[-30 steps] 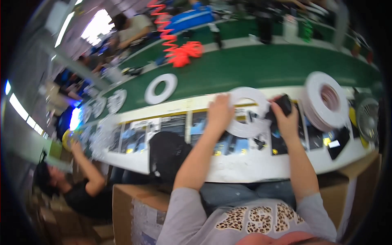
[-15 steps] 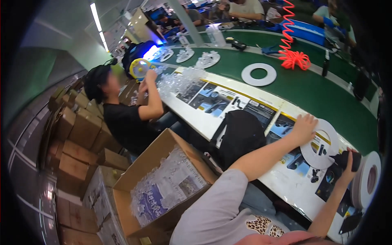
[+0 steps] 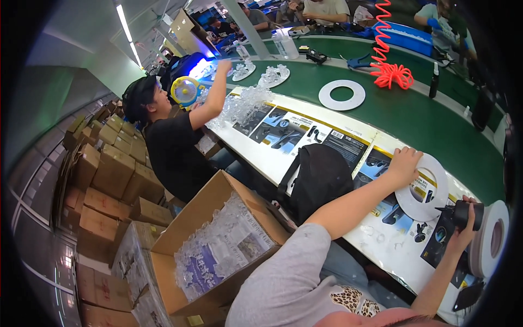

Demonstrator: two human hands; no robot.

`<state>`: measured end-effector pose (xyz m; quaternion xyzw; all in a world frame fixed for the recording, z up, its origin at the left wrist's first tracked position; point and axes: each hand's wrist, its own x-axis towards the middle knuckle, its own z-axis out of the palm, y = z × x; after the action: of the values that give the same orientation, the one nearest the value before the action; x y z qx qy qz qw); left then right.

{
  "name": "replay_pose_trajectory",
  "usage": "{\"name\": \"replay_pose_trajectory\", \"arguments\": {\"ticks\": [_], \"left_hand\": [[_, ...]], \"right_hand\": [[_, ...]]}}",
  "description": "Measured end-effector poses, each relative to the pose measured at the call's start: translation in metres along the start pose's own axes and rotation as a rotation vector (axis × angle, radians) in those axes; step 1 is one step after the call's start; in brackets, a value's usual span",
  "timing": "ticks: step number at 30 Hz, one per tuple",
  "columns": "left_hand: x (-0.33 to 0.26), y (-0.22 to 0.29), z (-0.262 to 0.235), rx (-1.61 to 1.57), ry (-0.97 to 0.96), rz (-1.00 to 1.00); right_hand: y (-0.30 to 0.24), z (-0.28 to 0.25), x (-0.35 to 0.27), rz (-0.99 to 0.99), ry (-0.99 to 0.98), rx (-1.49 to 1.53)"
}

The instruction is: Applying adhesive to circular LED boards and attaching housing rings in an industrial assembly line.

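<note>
A worker at a packing bench presses one white ring (image 3: 422, 188) flat while gripping one black part (image 3: 467, 213).

Head view: at right of centre the left hand (image 3: 404, 165) lies spread on the ring's upper-left rim, fingers open and resting flat, the ring under the fingertips. At the lower right the right hand (image 3: 463, 231) is curled closed around the black part, just beside a stack of rings (image 3: 490, 240). A second single ring (image 3: 341, 95) lies on the green belt (image 3: 436, 125), upper right. One black bag (image 3: 316, 177) sits mid-frame; one open carton (image 3: 218, 245) of clear trays stands lower centre. One co-worker (image 3: 169, 136) reaches up, upper left.
</note>
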<state>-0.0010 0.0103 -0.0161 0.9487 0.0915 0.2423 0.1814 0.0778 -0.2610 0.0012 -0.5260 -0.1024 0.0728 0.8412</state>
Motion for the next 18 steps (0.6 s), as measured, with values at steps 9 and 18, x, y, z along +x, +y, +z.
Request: {"name": "replay_pose_trajectory", "arguments": {"ticks": [9, 18], "left_hand": [[0.002, 0.001, 0.002, 0.025, 0.067, 0.020], [-0.001, 0.008, -0.005, 0.030, 0.019, -0.045]], "right_hand": [[-0.019, 0.028, -0.020, -0.029, -0.033, -0.110], [-0.009, 0.011, -0.027, -0.135, -0.083, -0.102]]}}
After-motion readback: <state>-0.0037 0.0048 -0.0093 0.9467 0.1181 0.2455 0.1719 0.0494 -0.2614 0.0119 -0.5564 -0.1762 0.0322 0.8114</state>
